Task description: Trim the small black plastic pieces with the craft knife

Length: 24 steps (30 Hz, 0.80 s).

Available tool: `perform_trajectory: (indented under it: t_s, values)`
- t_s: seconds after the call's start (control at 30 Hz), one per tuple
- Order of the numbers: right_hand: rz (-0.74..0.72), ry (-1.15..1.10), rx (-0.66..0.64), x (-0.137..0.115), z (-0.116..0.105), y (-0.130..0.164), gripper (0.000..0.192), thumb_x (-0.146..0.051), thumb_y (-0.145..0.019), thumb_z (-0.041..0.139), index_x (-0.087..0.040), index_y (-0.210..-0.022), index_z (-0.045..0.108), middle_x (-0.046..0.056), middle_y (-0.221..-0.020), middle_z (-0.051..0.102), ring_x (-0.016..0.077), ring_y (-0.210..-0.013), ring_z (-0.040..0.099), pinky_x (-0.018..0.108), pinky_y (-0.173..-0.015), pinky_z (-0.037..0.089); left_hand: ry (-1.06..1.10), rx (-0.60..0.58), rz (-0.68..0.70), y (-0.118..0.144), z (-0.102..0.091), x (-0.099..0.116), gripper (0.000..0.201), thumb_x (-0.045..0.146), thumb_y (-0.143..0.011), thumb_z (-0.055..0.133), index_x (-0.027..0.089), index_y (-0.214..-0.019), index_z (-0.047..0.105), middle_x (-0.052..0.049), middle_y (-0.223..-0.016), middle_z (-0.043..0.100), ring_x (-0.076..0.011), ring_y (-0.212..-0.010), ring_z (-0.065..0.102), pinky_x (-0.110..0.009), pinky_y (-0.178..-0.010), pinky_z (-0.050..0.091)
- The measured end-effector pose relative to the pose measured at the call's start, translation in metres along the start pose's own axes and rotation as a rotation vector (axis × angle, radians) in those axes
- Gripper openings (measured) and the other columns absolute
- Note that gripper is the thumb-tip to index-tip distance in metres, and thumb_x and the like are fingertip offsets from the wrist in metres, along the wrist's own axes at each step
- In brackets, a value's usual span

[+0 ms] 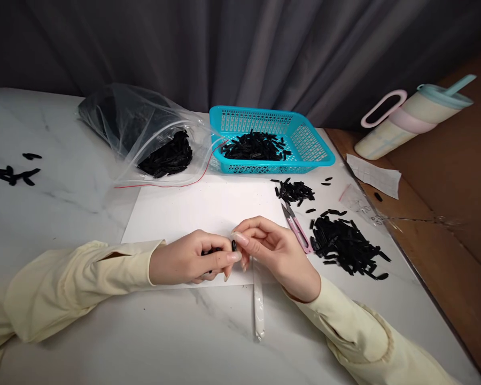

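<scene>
**Ana:** Sleeves first, both pale yellow, coming in from seven and five o'clock over the marble bench [104, 342]. What rests on it?

**Bo:** Biggest is the white sheet [208, 208] at the centre. At eleven o'clock lies a clear bag [136, 125] with black pieces inside; at twelve, a blue basket [304, 140] holding more. A tumbler [409, 120] lies tipped at two o'clock, off the bench.

**Ana:** And the loose stock?

**Bo:** A black pile [347, 246] at three o'clock, with pink snips [299, 229] just beside it, touching the right hand's knuckles or nearly so.

**Ana:** The hands?

**Bo:** Left hand [184, 261] is curled, thumb and forefinger pinching a small black piece [234, 245]. Right hand [274, 251] meets it fingertip to fingertip, pinching the mouth of a slim clear sleeve [258, 299] that trails toward six o'clock.

**Ana:** How should it be done well?

**Bo:** I'd judge: keep the sleeve's mouth held open, line the piece up with it, push gently with the left thumb, and work over the sheet so a dropped piece shows.
</scene>
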State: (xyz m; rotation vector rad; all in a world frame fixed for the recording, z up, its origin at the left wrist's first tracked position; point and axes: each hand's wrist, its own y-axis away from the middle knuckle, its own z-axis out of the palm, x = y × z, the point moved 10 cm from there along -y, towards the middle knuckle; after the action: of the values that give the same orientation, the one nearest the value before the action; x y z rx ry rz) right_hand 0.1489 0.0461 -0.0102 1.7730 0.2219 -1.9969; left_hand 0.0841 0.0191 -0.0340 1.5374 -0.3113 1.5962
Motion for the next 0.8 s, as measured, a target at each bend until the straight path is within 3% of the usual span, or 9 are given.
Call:
perform_trajectory:
  t_s: [0.1,0.2,0.37,0.57,0.7,0.8]
  values:
    - [-0.102,0.21,-0.058,-0.014,0.003,0.005,0.018,-0.027,-0.086,0.053,-0.014,-0.095,0.062,0.003,-0.07,0.06,0.0112,-0.06,0.055,0.026,-0.059,0.049,0.011,0.043,0.015,0.001,-0.004,0.002,0.032,0.039,-0.087,0.047,0.014,-0.068,0.051,0.008,-0.046,0.032,-0.0024,-0.037,0.023,-0.016,-0.034,0.02]
    - [-0.277,0.426,-0.138,-0.03,0.01,0.014,0.024,-0.019,-0.084,0.055,-0.015,-0.106,0.063,0.007,-0.085,0.062,0.014,-0.071,0.057,0.028,-0.063,0.049,0.012,0.06,0.025,0.0,-0.006,0.003,0.032,0.04,-0.086,0.047,0.013,-0.07,0.053,0.008,-0.049,0.032,-0.0027,-0.039,0.025,-0.016,-0.035,0.02]
    - [-0.427,0.504,-0.116,-0.039,0.011,0.019,0.025,-0.015,-0.084,0.056,-0.016,-0.107,0.064,0.006,-0.081,0.063,0.0127,-0.066,0.058,0.026,-0.061,0.05,0.052,-0.006,0.018,-0.002,0.001,-0.001,0.035,0.046,-0.085,0.046,0.013,-0.075,0.051,0.008,-0.051,0.036,-0.0023,-0.037,0.025,-0.017,-0.034,0.02]
    - [-0.328,0.421,-0.172,-0.031,0.012,0.018,0.016,-0.02,-0.087,0.052,-0.019,-0.102,0.058,0.003,-0.076,0.066,0.0102,-0.053,0.058,0.023,-0.052,0.05,-0.021,-0.133,0.078,0.0,0.011,0.006,0.04,0.051,-0.084,0.046,0.014,-0.071,0.049,0.009,-0.046,0.031,-0.0034,-0.036,0.024,-0.018,-0.034,0.022]
    - [-0.259,0.399,-0.201,-0.022,0.014,0.018,0.014,-0.022,-0.087,0.051,-0.02,-0.101,0.051,0.004,-0.077,0.067,0.0108,-0.054,0.058,0.025,-0.053,0.052,-0.084,-0.109,0.095,0.002,0.011,0.009,0.041,0.05,-0.086,0.041,0.014,-0.067,0.048,0.008,-0.047,0.034,-0.0037,-0.036,0.027,-0.017,-0.034,0.023]
    - [-0.248,0.402,-0.162,-0.02,0.012,0.017,0.013,-0.023,-0.087,0.052,-0.02,-0.099,0.049,0.004,-0.078,0.068,0.0107,-0.052,0.058,0.025,-0.052,0.052,0.036,-0.091,0.031,0.003,0.012,0.005,0.038,0.046,-0.089,0.037,0.015,-0.068,0.044,0.007,-0.049,0.034,-0.0037,-0.037,0.024,-0.017,-0.033,0.02]
